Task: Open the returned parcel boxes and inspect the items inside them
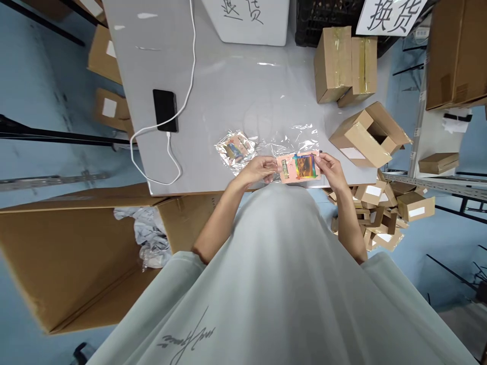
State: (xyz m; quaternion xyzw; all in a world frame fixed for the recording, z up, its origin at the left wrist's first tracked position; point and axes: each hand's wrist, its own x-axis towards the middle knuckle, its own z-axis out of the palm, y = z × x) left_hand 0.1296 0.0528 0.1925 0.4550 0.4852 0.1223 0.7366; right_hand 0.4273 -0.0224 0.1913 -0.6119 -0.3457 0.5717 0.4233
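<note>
Head view: the left hand (263,169) and right hand (330,169) each have the grip closed on opposite ends of the pink packet (299,167), located at the near edge of the worktop (236,86). A shiny pouch (236,149) lies near the left hand.

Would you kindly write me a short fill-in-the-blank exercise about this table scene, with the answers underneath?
1. The flat printed item between the left hand and the right hand has a ____ background.
2. The cable crossing the black device is ____.
3. Behind the open box on the table, the taped boxes number ____.

Missing words: pink; white; two.
</note>
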